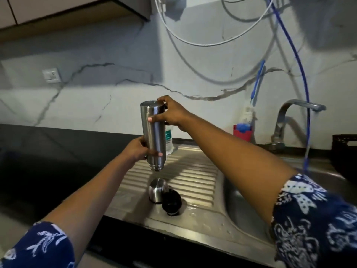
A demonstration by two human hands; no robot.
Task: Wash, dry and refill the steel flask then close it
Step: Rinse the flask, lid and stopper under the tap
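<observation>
I hold the steel flask (153, 132) upside down above the ribbed drainboard (193, 171), its open neck pointing down. My right hand (170, 113) grips its upturned base, thumb across the body. My left hand (138, 148) grips the lower part near the neck. Below the flask, the steel cap (157, 191) stands on the drainboard, with the black inner stopper (171, 204) right beside it.
The sink basin (247, 207) lies to the right, with a steel tap (297, 113) behind it. A red holder (242, 132) with a blue scrubber sits near the wall. A clear bottle (168, 140) stands behind the flask. A blue hose (301, 78) and white cords hang overhead.
</observation>
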